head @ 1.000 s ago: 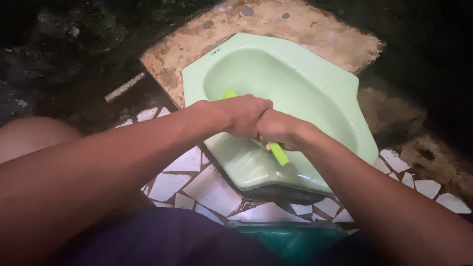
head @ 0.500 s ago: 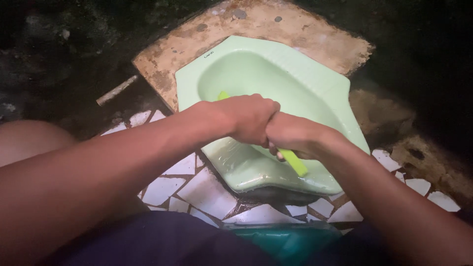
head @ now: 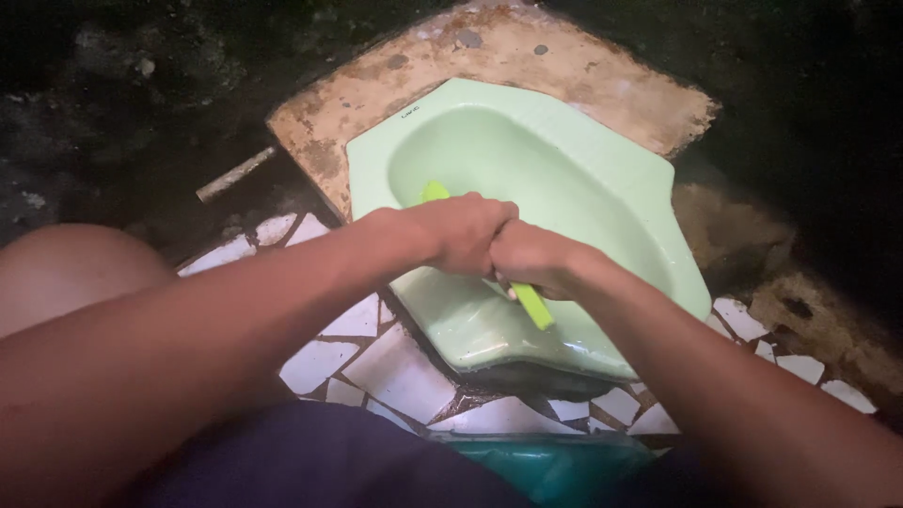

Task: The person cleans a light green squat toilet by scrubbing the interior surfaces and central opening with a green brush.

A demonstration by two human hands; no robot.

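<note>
A pale green squat toilet pan [head: 602,179] is set into a stained concrete slab [head: 564,66]. Both my hands grip a bright green brush [head: 532,305] over the near part of the bowl. My left hand [head: 463,231] is closed around the handle nearer the brush's far end [head: 433,192], which sticks out over the bowl. My right hand [head: 536,258] presses against the left one and holds the handle's near part, whose tip pokes out below my fingers.
White broken-tile mosaic floor [head: 400,372] lies in front of the pan. A teal plastic container [head: 555,466] sits at the bottom edge. A pale pipe piece [head: 235,173] lies on the dark ground at left. My knee [head: 80,268] shows at far left.
The hands and brush slid toward the near right, then back to the left and slightly away. The brush tip now sticks out less below my right hand.
</note>
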